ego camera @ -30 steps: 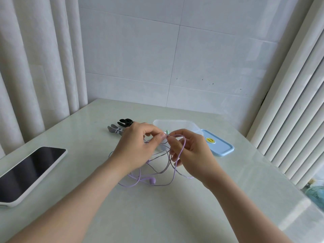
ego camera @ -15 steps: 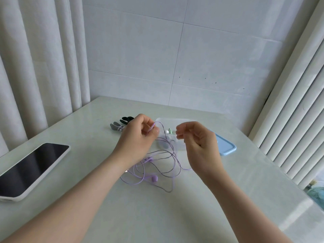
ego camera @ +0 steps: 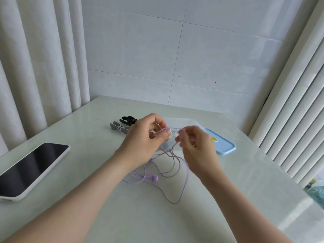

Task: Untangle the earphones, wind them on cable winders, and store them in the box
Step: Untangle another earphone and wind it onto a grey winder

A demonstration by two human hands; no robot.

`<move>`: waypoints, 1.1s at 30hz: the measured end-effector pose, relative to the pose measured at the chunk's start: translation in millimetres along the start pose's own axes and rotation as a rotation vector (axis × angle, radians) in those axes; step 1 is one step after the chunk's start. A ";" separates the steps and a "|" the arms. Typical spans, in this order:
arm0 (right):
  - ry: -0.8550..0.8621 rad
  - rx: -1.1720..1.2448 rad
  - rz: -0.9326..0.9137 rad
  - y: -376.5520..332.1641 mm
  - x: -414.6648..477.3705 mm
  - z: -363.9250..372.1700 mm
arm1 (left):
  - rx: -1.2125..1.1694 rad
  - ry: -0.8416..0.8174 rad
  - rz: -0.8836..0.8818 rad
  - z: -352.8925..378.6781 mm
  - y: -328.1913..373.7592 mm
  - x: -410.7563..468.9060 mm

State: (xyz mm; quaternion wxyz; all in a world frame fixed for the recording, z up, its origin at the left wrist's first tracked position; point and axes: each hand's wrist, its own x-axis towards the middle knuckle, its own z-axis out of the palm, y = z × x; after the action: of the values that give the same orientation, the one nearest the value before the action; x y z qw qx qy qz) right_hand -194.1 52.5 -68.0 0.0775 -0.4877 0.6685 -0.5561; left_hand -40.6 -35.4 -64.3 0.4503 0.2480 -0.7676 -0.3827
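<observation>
Fingers (ego camera: 163, 135) pinching thin, looped lilac earphones (ego camera: 154, 178)

The rear wall (ego camera: 210, 50) is faced with large, glossy white rectangular tiles separated by thin grey grout lines (ego camera: 183, 22). A row of small dark specks (ego camera: 214, 82) marks one lower tile course. On the left, white fabric curtains (ego camera: 35, 67) hang in deep vertical folds and reach down behind the table edge. On the right, a white vertically ribbed panel (ego camera: 289, 111), curtain or blind, leans across the corner. A pale, polished stone-look table (ego camera: 263, 172) fills the foreground, its far edge against the wall. Daylight enters from the right and forms a bright reflected band (ego camera: 298, 220) on the tabletop. A blurred teal object (ego camera: 317, 192) sits beyond the right table edge.
</observation>
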 end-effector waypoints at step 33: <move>-0.405 -0.874 -0.125 8.4 -3.9 -17.2 | 0.277 0.142 0.147 -1.7 -25.8 1.9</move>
State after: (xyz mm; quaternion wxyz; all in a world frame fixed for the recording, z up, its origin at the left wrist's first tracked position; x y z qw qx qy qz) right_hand -207.9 66.1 -70.2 -0.0395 -0.6122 0.7805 -0.1204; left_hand -39.1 -52.4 -83.8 0.4919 0.2773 -0.7953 -0.2206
